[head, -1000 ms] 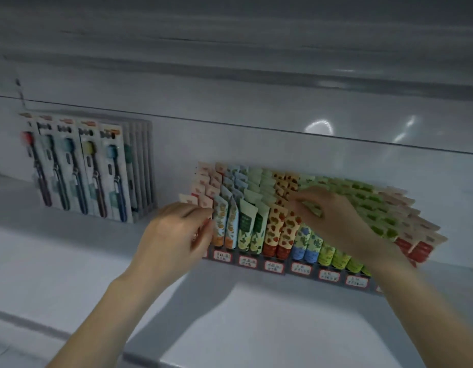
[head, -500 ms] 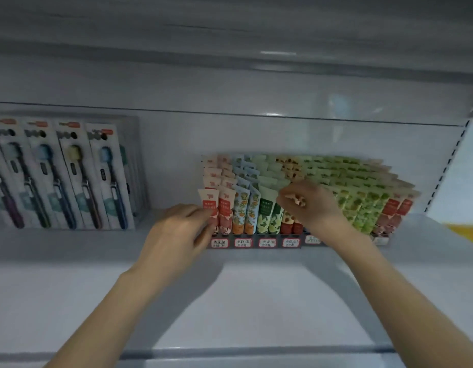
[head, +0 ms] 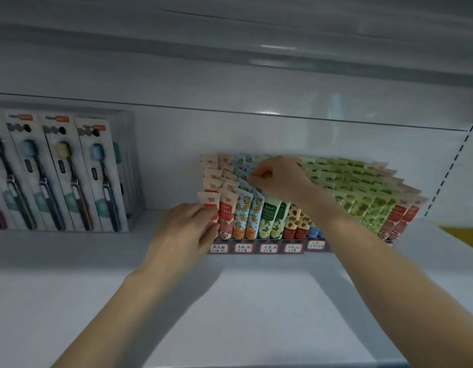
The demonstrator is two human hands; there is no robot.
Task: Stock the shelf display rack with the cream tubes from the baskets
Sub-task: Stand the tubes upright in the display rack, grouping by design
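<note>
The cream tubes (head: 363,192) stand in tiered rows in the display rack (head: 269,248) on the shelf (head: 230,301). The left hand (head: 182,235) pinches the front red tube (head: 209,200) at the rack's left end. The right hand (head: 280,179) curls among the rear rows; whether it holds a tube I cannot tell.

Two bare forearms show, one lower left of the frame, one lower right. The left hand (head: 182,231) and right hand (head: 281,179) are bare too.

Glossy white shelf (head: 243,309), glossy printed cream tubes (head: 242,216), clear plastic-fronted toothbrush packs (head: 94,171), paper price labels (head: 243,248)
</note>
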